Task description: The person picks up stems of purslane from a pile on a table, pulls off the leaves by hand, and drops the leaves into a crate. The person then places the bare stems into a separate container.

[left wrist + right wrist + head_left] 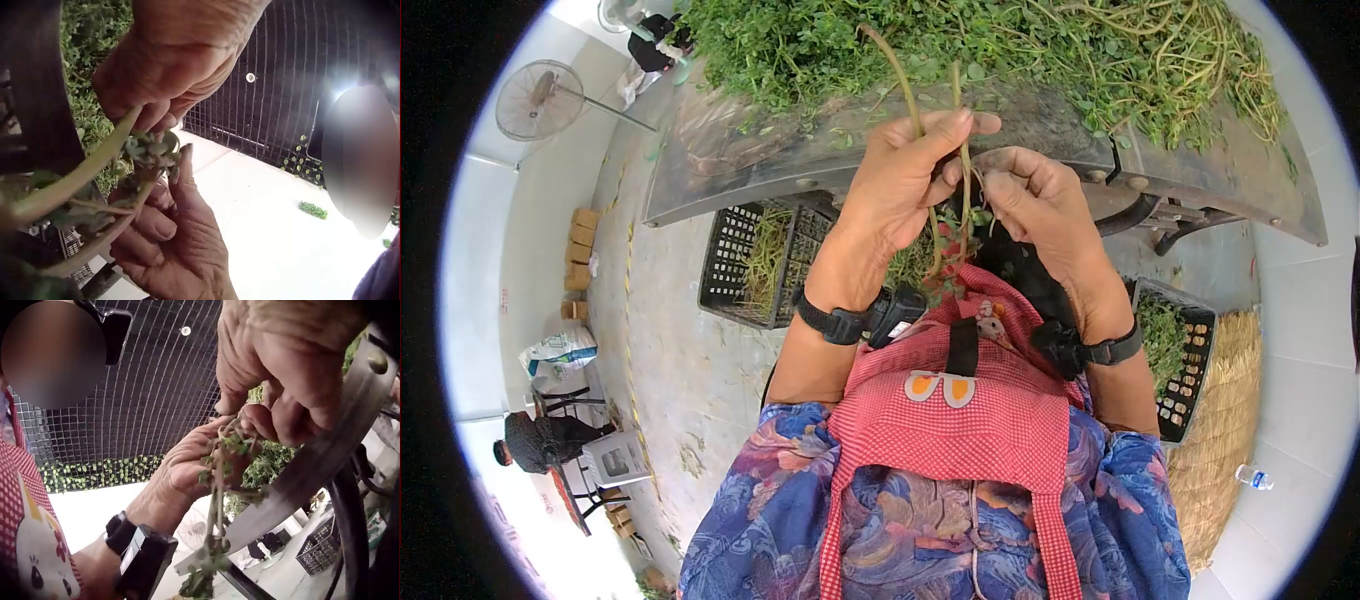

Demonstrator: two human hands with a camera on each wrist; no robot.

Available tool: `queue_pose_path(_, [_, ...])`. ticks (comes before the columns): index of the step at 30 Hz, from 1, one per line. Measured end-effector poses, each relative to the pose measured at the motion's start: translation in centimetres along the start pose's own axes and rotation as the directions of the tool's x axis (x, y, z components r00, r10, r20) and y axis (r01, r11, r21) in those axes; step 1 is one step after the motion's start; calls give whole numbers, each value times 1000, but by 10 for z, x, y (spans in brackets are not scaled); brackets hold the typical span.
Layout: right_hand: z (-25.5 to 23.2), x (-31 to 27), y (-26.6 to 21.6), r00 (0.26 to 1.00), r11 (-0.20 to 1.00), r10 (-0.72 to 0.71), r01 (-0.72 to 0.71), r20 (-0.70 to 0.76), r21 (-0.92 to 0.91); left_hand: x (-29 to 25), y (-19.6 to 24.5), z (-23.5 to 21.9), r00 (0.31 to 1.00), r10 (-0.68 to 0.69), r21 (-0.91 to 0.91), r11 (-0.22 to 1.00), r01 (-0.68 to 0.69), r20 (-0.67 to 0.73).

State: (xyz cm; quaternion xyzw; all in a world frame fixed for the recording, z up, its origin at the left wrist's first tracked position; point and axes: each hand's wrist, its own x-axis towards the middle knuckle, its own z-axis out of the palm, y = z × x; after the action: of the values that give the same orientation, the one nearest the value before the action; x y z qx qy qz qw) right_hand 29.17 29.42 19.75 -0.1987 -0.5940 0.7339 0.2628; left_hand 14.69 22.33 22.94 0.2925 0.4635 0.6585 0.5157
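Long green-brown plant stems [908, 88] with small leaves run through the left hand [900, 180], whose thumb and fingers grip them. Close beside it, the right hand [1040, 200] has its fingers curled and pinches a thin part of the same stems. In the left wrist view, leaves [150, 150] lie between the two hands, and a thick stem [81, 181] crosses the foreground. The leafy lower part of the stems [215, 506] hangs down from the hands in the right wrist view. A red checked apron [960, 430] is below the hands.
A metal-edged table [750, 180] carries a large heap of green plants [1000, 60]. Black crates [735, 260] with greens stand under the table, and another crate [1190, 370] is at the right. A fan [540, 100] and a seated person [550, 440] are at the left.
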Motion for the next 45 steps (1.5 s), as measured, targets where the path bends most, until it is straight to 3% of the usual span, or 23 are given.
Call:
queue_pose_path(3, [-4,1,4,997,984,-70,63,-43,-166,-1,-5,1,1000,24,47,999,-24,-14])
queue_pose_path(8, [-5,-5,4,995,987,-44,29,-93,-157,-1,-15,4,996,64,125,991,-56,-59])
queue_pose_path(10, [-7,-5,7,995,990,5,-19,-97,-137,0,-22,4,976,209,250,950,-186,-66])
queue_pose_path(11, [-9,-2,12,982,962,-82,33,-172,-271,0,-24,5,977,204,251,951,-182,-64])
queue_pose_path(12, [-11,1,17,956,912,-177,70,-234,-403,-2,-26,6,955,294,369,892,-260,-37])
queue_pose_path(13, [-13,4,21,955,914,-174,65,-241,-401,-4,-27,8,926,376,477,814,-331,2])
queue_pose_path(15, [-17,7,23,934,978,-55,-20,-354,-206,-10,-19,14,923,386,423,837,-347,-5])
queue_pose_path(16, [-21,1,18,961,992,108,-89,-256,85,-11,-14,16,914,405,367,854,-369,-22])
queue_pose_path(17, [-21,-2,13,962,992,108,-89,-252,85,-9,-11,15,913,407,369,853,-370,-25])
queue_pose_path(19, [-19,-10,8,980,925,159,-105,-122,366,-7,-8,13,946,324,345,892,-292,-36])
queue_pose_path(22, [-20,-15,5,987,908,158,-149,9,392,-5,-14,14,959,274,253,935,-249,-66])
queue_pose_path(26, [-12,-13,14,980,916,197,-173,-30,362,-1,-19,13,957,278,263,932,-249,-81])
queue_pose_path(29, [-8,-13,21,993,961,121,-118,4,251,-1,-21,11,966,242,254,943,-214,-86])
queue_pose_path(32, [-9,-14,13,995,997,61,-65,-77,-45,1,-29,16,974,208,194,963,-187,-94])
queue_pose_path(34, [-9,-18,19,986,998,60,-57,-157,26,-3,-28,19,950,271,270,937,-222,-158])
queue_pose_path(36, [-11,-16,22,978,995,36,-16,-206,94,-6,-38,23,950,286,247,936,-250,-123])
queue_pose_path(39, [-21,-14,35,951,998,-31,11,-307,-65,-9,-42,24,940,320,227,930,-287,-120])
queue_pose_path(40, [-29,-13,41,873,892,-294,106,-388,-439,-10,-40,24,924,362,223,917,-330,-123])
queue_pose_path(41, [-37,-14,46,757,646,-551,119,-352,-754,-12,-38,22,907,403,218,903,-371,-125])
queue_pose_path(42, [-51,-23,41,779,720,-450,27,-437,-693,-13,-31,20,895,435,219,887,-407,-97])
queue_pose_path(43, [-67,-34,35,739,679,-481,-26,-471,-734,-14,-24,22,900,425,214,892,-399,-94])
queue_pose_path(44, [-88,-47,36,695,785,-400,-77,-597,-614,-14,-18,24,898,434,220,886,-409,-76])
queue_pose_path(45, [-111,-62,32,608,745,-446,-155,-657,-649,-16,-15,23,896,440,228,880,-417,-63])
